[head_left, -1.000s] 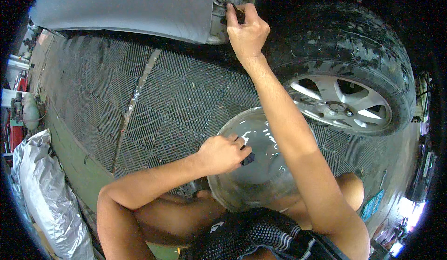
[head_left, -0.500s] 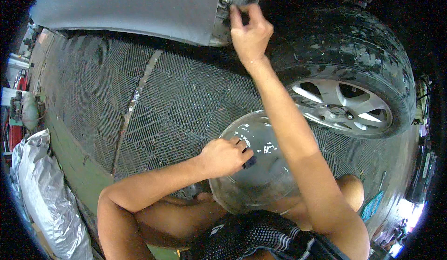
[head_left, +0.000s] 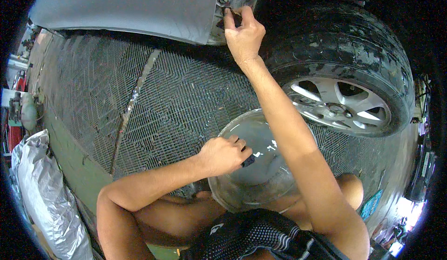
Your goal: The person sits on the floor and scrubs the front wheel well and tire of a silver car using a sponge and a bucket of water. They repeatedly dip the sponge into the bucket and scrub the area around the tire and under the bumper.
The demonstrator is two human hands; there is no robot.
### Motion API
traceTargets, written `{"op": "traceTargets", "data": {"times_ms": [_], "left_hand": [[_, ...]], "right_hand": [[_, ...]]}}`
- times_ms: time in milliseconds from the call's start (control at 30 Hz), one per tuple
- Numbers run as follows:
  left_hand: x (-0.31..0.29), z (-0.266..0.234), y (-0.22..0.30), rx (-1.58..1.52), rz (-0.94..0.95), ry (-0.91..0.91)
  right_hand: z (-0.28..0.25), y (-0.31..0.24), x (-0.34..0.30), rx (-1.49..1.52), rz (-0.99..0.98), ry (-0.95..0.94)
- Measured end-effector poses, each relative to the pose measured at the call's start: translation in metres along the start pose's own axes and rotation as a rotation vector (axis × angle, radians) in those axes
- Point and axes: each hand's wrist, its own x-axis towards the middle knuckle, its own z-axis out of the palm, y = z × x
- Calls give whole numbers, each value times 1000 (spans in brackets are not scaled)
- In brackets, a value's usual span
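My left hand (head_left: 227, 156) is closed around a small black object (head_left: 249, 161), only its edge showing below the fingers, so I cannot tell its kind. The hand is above a clear round basin (head_left: 219, 195) with greyish water in it, which sits between my knees. My right arm reaches forward across the basin. My right hand (head_left: 245, 33) is at the rear edge of a grey car body panel (head_left: 125, 4), beside a bolt (head_left: 224, 0) in the exposed metal. Thumb and fingers are bent inward in a pinch there; what they grip is hidden.
A car wheel (head_left: 344, 69) with a worn, muddy tyre lies or leans at the right. Ribbed plastic floor grating (head_left: 200, 87) covers the ground, with a strip across it. Silver wrapped sheeting (head_left: 51, 199) lies at left, and a teal mesh piece (head_left: 372, 204) lies to the right.
My right hand has shifted slightly left and down along the panel edge, uncovering the bolt more. My left hand stays over the basin, and the black object shows a little more.
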Motion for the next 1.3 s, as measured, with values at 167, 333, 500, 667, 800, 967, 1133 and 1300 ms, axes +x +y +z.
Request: {"op": "traceTargets", "data": {"times_ms": [167, 333, 500, 667, 800, 967, 1133, 1300], "left_hand": [[-4, 7, -1, 2, -6, 34], [-2, -3, -1, -54, -24, 8], [-2, 2, -4, -23, 11, 55], [0, 0, -4, -19, 3, 38], [-2, 4, -5, -8, 14, 54], [-2, 5, -3, 1, 6, 38], [-1, 7, -2, 44, -23, -5], [0, 6, -4, 78, 9, 1]], "right_hand": [[-13, -7, 24, 13, -68, 70], [-18, -21, 59, 105, -207, 58], [-14, -11, 44, -77, -305, 6], [-8, -2, 46, 21, -328, 59], [-14, -11, 38, -21, -190, -48], [-17, -28, 58, 58, -228, 35], [-22, -22, 55, -95, -306, -119], [-35, -17, 45, -232, -140, -321]]}}
